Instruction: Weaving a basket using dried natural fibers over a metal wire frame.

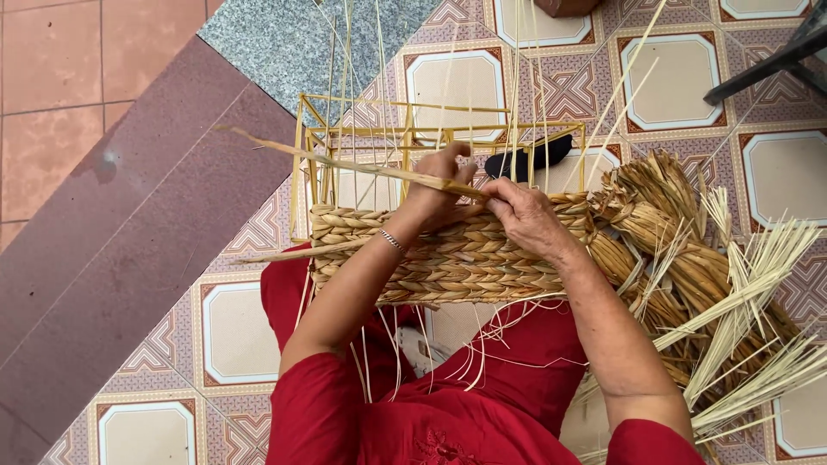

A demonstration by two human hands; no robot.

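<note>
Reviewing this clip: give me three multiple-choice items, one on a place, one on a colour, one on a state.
1. Where does the bundle of dried stalks lie?
A. By the person's right arm
B. By the left arm
C. On the frame

2. What colour are the sleeves?
A. Blue
B. Red
C. White

3. What is the left hand doing?
A. Resting open on the floor
B. Gripping a fibre strand
C. Holding scissors

Answers: 1 A, the bundle sits beside the right arm. 2 B, both sleeves are red. 3 B, its fingers close on the strand above the woven panel, meeting the right hand.

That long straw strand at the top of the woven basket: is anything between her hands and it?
Nothing visible. The left hand and right hand already pinch the straw strand above the woven basket wall.
</note>
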